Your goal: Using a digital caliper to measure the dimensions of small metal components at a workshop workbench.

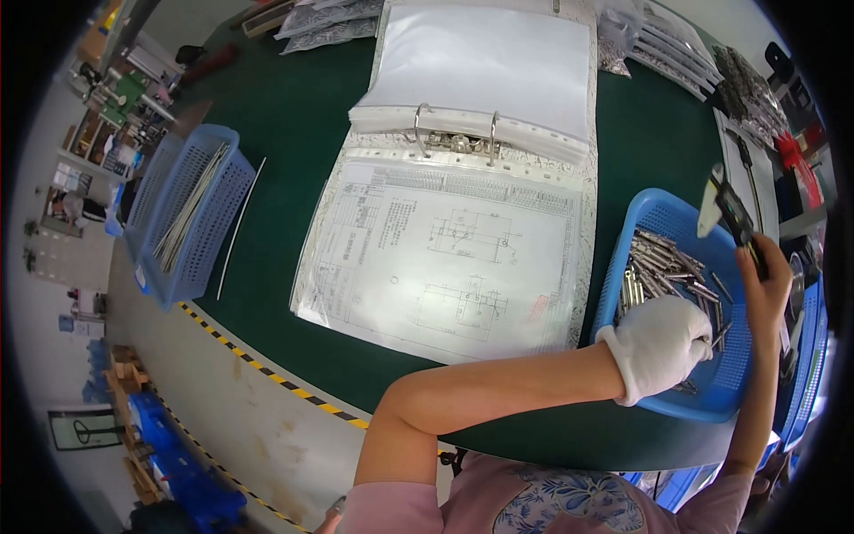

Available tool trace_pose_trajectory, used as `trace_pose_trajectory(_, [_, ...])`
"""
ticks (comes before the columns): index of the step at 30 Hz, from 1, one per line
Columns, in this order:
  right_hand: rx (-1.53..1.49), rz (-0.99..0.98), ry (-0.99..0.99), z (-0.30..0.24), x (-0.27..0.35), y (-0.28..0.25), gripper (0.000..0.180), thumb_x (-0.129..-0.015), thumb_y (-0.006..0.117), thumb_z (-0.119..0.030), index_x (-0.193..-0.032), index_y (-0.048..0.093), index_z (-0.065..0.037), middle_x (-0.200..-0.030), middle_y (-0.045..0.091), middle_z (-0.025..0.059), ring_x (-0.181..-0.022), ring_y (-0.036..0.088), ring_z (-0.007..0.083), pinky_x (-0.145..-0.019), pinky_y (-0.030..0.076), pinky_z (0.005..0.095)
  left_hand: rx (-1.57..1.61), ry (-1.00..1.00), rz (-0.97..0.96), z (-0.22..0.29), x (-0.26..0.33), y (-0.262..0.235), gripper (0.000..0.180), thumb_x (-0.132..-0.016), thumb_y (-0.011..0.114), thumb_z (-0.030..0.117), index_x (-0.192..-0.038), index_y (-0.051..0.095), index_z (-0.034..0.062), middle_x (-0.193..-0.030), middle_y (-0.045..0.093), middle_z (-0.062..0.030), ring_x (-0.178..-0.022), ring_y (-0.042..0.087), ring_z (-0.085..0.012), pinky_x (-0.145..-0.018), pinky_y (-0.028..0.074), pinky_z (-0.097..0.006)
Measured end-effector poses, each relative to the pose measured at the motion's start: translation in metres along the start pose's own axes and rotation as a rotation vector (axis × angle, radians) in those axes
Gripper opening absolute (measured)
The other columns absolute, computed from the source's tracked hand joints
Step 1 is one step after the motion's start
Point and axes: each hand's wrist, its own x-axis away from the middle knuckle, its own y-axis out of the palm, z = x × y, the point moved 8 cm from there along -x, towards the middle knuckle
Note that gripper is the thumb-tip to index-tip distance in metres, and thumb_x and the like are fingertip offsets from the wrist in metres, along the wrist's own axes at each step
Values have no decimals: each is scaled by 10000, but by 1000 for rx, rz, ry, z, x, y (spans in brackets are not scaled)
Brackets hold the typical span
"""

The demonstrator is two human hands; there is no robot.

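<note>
My left hand, in a white glove, reaches across into a blue plastic basket on the right of the table. Its fingers are curled closed, and what they hold, if anything, is hidden. A slim metal piece shows right beside the fingertips; I cannot tell whether it is gripped. Many thin shiny metal pins lie heaped in the basket around the glove. Bare and raised at the basket's right side, my right hand is closed around a caliper, whose jaws point up and away from me.
An open ring binder with technical drawings in clear sleeves fills the table's middle. Left of it stands another blue basket of long thin rods, with one rod beside it. Bagged parts are stacked at the back right.
</note>
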Motion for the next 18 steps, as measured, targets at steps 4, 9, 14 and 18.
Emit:
trace_pose_trajectory(4, [-47, -20, 8, -21, -28, 32, 278, -762, 635, -155, -929, 555, 53, -695, 539, 42, -645, 470, 75, -587, 388, 206, -188, -18, -81, -6, 0, 13, 159, -730, 572, 170, -704, 607, 17, -660, 576, -163, -662, 564, -326, -640, 438, -406])
trace_pose_trajectory(9, [-92, -46, 14, -17, -31, 52, 286, -760, 636, -179, -916, 556, 48, -674, 529, 45, -630, 458, 77, -567, 379, 213, -300, -61, -154, -11, -2, 23, 166, -720, 569, 164, -663, 610, 14, -650, 581, -158, -641, 582, -314, -620, 461, -391])
trace_pose_trajectory(14, [-37, -15, -57, -11, -34, 52, 270, -758, 636, -166, -915, 558, 39, -681, 536, 60, -616, 459, 87, -561, 379, 218, -439, -140, -320, -19, -12, 30, 77, -675, 599, 130, -684, 646, 70, -692, 622, -111, -697, 624, -241, -606, 488, -322])
trace_pose_trajectory(18, [31, -64, -62, -22, -39, 66, 241, -764, 624, -149, -907, 553, 31, -679, 526, 72, -599, 462, 104, -558, 382, 223, -514, -214, -331, -28, -9, 24, 76, -663, 605, 122, -691, 652, 69, -703, 625, -115, -709, 627, -241, -611, 489, -317])
